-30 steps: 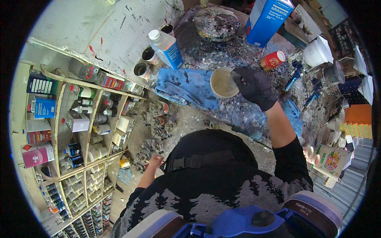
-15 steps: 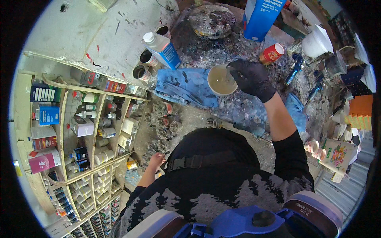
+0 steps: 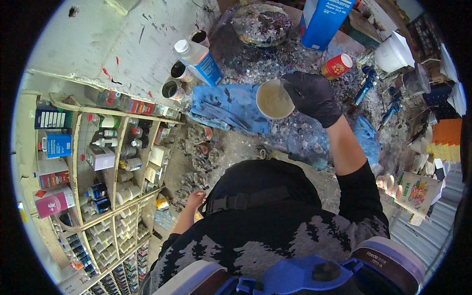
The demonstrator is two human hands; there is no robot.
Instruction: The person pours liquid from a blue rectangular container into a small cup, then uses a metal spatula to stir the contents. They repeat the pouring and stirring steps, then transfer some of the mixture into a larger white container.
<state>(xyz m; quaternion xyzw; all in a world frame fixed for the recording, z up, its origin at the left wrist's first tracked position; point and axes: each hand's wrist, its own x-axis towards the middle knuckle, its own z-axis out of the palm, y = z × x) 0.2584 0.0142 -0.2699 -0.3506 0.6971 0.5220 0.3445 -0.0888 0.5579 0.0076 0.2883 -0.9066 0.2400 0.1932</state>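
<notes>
A pale round cup (image 3: 274, 109) with cloudy, yellowish liquid in it stands at the right end of a folded blue cloth (image 3: 223, 107). My right hand (image 3: 314, 98), in a black glove, is closed at the cup's right rim. Its fingers reach over the opening around something thin and see-through that dips inside; the glove hides most of it. Low at my left side, away from the workbench, is my bare left hand (image 3: 196, 198). It looks loosely curled, small in view, and its fingertips are hidden.
Left of the cloth stand a clear bottle with a blue label (image 3: 204, 64) and several dark-filled cups (image 3: 173, 90). Behind are a tall blue can (image 3: 322, 29) and a red cup (image 3: 337, 66). Spray guns (image 3: 365, 86) hang at right. Shelves (image 3: 120, 172) of bottles fill the left.
My right hand has shifted very slightly at the cup's rim, and the thin thing under its fingers shows less. The view has tilted a little. My left hand stays low at my side.
</notes>
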